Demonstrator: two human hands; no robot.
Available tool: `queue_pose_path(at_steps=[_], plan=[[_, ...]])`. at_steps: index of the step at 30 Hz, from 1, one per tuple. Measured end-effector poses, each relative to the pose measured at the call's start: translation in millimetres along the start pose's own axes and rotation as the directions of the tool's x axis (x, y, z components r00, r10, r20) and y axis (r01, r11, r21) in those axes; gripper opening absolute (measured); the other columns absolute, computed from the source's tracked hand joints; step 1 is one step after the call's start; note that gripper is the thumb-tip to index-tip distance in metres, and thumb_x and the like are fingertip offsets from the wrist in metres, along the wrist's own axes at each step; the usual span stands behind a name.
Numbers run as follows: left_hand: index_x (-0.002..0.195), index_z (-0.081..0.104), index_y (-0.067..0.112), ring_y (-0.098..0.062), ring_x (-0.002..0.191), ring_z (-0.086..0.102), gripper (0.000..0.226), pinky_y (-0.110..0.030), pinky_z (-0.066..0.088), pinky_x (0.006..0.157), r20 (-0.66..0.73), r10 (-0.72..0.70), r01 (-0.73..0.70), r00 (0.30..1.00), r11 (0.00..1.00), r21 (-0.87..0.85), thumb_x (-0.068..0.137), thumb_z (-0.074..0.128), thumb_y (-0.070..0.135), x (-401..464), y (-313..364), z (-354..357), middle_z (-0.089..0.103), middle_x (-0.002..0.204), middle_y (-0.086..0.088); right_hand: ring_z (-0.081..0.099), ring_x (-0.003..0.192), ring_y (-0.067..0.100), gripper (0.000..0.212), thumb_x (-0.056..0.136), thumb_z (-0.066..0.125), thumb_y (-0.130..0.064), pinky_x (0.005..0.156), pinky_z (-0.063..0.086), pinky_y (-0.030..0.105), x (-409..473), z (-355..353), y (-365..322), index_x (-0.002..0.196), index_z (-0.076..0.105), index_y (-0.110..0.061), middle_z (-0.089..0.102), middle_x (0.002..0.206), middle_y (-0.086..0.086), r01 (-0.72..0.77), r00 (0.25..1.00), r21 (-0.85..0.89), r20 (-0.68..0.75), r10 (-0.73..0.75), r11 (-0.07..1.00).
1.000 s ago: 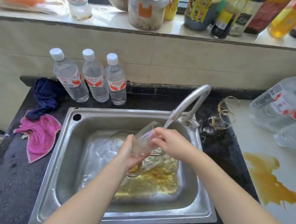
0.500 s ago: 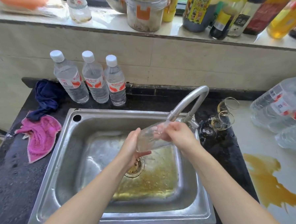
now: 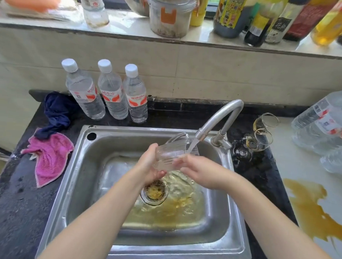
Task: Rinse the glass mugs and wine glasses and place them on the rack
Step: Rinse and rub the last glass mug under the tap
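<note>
A clear glass mug (image 3: pixel 171 151) is tilted over the steel sink (image 3: pixel 80 184), its mouth up under the stream from the curved tap (image 3: pixel 220 116). My left hand (image 3: pixel 150 166) grips the mug's base from the left. My right hand (image 3: pixel 199 172) holds its lower side from the right, fingers curled against the glass. Two wine glasses (image 3: pixel 262 134) with a little yellowish liquid stand on the dark counter right of the tap. Yellowish water pools around the drain (image 3: pixel 155 192).
Three water bottles (image 3: pixel 108 92) stand behind the sink. A pink cloth (image 3: pixel 50 156) and a dark blue cloth (image 3: pixel 57 111) lie at left. Large plastic bottles (image 3: pixel 328 127) and a brown spill (image 3: pixel 312 208) occupy the white counter at right. Bottles and jars line the sill.
The mug has tipped so its mouth points up to the right under the stream. My right hand slid from the rim down to the mug's lower side.
</note>
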State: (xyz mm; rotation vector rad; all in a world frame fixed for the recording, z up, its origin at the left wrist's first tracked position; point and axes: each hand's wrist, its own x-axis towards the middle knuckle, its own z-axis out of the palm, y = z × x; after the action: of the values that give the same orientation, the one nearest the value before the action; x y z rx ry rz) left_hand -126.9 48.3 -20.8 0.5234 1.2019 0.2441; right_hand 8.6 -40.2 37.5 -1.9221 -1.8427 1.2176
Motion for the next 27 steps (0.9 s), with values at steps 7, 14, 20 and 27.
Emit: queue_pose_path(at_steps=[7,14,20,27], plan=[[0.108,0.057,0.015,-0.024,0.096,0.061,0.028,-0.033,0.055,0.055,-0.044,0.165,-0.163,0.985,0.985,0.048,0.097,0.044,0.036,6.6,-7.3,4.7,0.058,0.105,-0.004,0.069,0.091,0.008,0.024,0.098,0.047,-0.028,0.096,0.049,0.03,8.2,-4.1,0.6,0.094,0.069,-0.018,0.073,0.098,-0.002,0.017,0.944,0.492,-0.294,0.147,0.87],[0.123,0.049,0.018,-0.023,0.06,0.063,0.049,-0.022,0.048,0.039,0.106,-0.005,-0.001,0.994,0.999,0.053,0.093,0.045,0.056,1.4,-9.8,-1.8,0.056,0.115,-0.017,0.069,0.09,0.011,0.013,0.091,0.058,-0.022,0.083,0.053,0.029,5.3,-15.6,6.6,0.087,0.07,-0.022,0.073,0.088,-0.011,-0.057,0.965,0.31,-0.225,0.132,0.949],[0.11,0.054,0.007,-0.015,0.038,0.05,0.061,-0.015,0.032,0.032,0.092,-0.08,0.061,0.993,0.98,0.187,0.092,0.033,0.062,5.9,-5.9,-8.0,0.061,0.074,-0.012,0.057,0.109,0.006,0.025,0.096,0.051,-0.023,0.093,0.043,0.019,-0.7,-11.5,5.4,0.118,0.06,-0.016,0.062,0.12,-0.007,-0.003,1.0,-0.026,-0.012,0.003,1.0],[0.101,0.061,0.019,-0.016,0.082,0.06,0.02,-0.034,0.053,0.058,0.038,0.118,-0.121,0.992,0.988,0.098,0.094,0.05,0.033,6.8,-4.1,1.3,0.06,0.099,-0.002,0.064,0.092,-0.001,0.026,0.099,0.044,-0.025,0.083,0.047,0.014,1.9,-6.8,-1.4,0.113,0.062,-0.012,0.07,0.099,-0.005,0.016,0.958,0.315,-0.275,0.075,0.949]])
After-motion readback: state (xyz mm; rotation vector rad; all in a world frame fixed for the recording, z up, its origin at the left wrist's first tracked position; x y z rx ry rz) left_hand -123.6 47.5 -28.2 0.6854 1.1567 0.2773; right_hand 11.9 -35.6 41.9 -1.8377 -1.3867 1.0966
